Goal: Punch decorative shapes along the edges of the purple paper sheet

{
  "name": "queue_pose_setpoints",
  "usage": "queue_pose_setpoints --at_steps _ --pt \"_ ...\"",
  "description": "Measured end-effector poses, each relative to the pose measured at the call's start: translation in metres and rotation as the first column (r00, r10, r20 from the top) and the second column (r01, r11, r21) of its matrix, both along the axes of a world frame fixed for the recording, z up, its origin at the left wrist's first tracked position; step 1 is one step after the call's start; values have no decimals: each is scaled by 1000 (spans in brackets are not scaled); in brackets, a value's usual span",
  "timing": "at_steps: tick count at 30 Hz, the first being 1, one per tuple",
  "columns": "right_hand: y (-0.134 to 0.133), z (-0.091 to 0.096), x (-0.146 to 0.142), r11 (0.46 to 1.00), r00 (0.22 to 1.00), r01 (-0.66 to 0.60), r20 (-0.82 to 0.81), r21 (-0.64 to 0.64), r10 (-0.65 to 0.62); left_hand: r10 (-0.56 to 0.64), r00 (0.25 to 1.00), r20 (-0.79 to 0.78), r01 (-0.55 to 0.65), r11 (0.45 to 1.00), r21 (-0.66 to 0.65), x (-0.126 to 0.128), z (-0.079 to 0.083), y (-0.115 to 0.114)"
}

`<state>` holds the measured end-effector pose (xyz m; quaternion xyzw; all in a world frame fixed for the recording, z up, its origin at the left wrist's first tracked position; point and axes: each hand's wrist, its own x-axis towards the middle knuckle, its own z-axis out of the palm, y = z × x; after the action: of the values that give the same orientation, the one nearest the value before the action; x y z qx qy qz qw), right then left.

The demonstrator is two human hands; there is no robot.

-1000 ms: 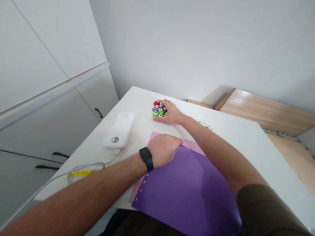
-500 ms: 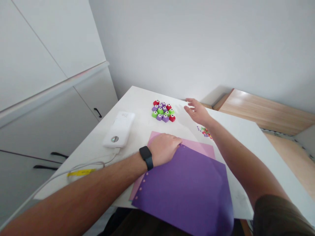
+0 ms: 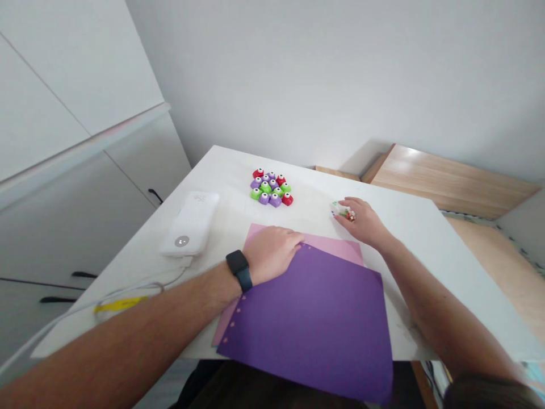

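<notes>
My left hand (image 3: 272, 254), with a dark smartwatch on its wrist, is closed at the upper left corner of a purple sheet of paper (image 3: 315, 318). Small punched holes run along two edges of that sheet, which hangs over the table's front edge. Beneath it lies a pink sheet (image 3: 336, 245). My right hand (image 3: 368, 224) is low over a small heap of coloured paper bits (image 3: 349, 216), thumb and fingers apart around it; the palm hides part of the heap. Several red, green and purple craft punches (image 3: 272, 190) with eye-like tops stand grouped behind the sheets.
A white power bank (image 3: 191, 224) with a cable (image 3: 172, 278) lies on the left of the white table (image 3: 238, 170). Near the cable is a yellow strip (image 3: 121, 305). White cabinets (image 3: 140, 153) flank the left side; wooden furniture (image 3: 447, 179) stands behind on the right.
My right hand has come down from above the table's back part onto the coloured bits. My left hand keeps its place on the purple sheet. The whole view has shifted slightly.
</notes>
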<state>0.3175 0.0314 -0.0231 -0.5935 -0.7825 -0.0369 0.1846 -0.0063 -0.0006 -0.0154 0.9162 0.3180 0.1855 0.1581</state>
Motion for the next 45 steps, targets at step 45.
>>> queue_pose_setpoints --at_steps 45 --pt "-32 7 44 985 998 63 -12 -163 -66 -4 1000 19 4 999 -38 -2 0 1"
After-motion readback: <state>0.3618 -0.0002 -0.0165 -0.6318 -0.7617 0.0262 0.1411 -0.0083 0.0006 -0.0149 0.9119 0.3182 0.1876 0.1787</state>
